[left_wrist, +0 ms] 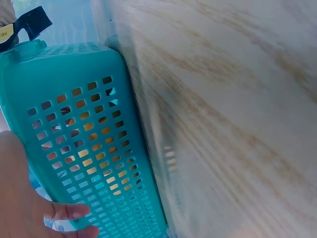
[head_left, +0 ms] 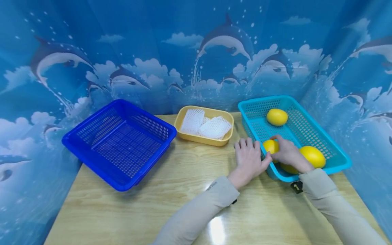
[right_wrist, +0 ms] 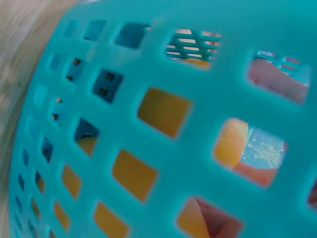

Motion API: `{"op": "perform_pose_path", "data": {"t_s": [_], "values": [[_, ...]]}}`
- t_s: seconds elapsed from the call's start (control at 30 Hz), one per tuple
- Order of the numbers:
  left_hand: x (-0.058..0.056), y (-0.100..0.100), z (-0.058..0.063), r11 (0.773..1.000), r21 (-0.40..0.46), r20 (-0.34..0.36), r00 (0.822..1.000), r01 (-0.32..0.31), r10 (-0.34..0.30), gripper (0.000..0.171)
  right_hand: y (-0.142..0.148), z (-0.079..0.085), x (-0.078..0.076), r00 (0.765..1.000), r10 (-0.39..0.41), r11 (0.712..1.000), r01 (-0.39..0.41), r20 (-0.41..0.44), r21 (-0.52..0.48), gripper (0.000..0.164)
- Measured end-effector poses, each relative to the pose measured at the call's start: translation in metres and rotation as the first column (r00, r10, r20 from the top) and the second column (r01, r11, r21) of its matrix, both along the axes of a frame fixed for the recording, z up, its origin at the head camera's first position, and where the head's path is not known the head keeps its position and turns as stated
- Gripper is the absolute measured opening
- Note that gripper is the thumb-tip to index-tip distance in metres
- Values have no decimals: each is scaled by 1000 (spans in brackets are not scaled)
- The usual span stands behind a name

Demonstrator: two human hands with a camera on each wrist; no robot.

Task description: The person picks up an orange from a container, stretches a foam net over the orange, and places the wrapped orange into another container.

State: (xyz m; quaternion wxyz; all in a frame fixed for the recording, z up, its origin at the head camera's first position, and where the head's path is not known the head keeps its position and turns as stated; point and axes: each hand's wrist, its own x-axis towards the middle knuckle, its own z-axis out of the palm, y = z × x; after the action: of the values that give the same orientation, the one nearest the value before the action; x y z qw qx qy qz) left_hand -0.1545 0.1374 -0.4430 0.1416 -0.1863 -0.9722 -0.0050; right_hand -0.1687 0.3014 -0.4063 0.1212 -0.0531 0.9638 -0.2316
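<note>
In the head view, a teal basket (head_left: 324,134) on the right holds several yellow oval fruits, one at the back (head_left: 277,117). My right hand (head_left: 289,152) reaches inside and grips a yellow fruit (head_left: 270,146) beside the left wall. Another fruit (head_left: 313,156) lies just right of that wrist. My left hand (head_left: 247,159) holds the basket's left rim, thumb over the top and fingers down the outside; the left wrist view shows those fingers (left_wrist: 74,210) against the perforated wall. Through the holes in the right wrist view, yellow fruit (right_wrist: 133,173) and parts of a hand show.
A deep blue basket (head_left: 150,124) stands on the left of the wooden table (head_left: 190,177). Between the baskets, a small yellow tray (head_left: 199,138) carries white foam nets (head_left: 214,127). A dolphin-printed curtain (head_left: 165,51) surrounds the table's back and sides.
</note>
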Motion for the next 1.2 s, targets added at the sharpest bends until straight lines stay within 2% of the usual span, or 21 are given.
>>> {"op": "perform_pose_path", "data": {"t_s": [0.23, 0.37, 0.63, 0.93, 1.2], "values": [[2, -1, 4, 999, -49, 31, 999, -21, 23, 59, 0, 0, 1, 998, -10, 1000, 9, -55, -10, 69], [6, -1, 8, 998, -57, 37, 999, -11, 13, 63, 0, 1, 3, 998, -29, 1000, 28, -62, -13, 71], [10, -3, 17, 1000, 16, -23, 999, 24, -24, 56, -1, 7, 2, 995, -47, 998, 44, -89, -37, 75], [13, -17, 24, 997, 68, 23, 999, 47, -48, 42, -1, 18, 6, 992, -68, 996, 61, -108, -72, 81], [15, -35, 29, 988, 138, 28, 997, 65, -70, 39, -3, 26, 9, 987, -84, 994, 73, -139, -84, 84]]}}
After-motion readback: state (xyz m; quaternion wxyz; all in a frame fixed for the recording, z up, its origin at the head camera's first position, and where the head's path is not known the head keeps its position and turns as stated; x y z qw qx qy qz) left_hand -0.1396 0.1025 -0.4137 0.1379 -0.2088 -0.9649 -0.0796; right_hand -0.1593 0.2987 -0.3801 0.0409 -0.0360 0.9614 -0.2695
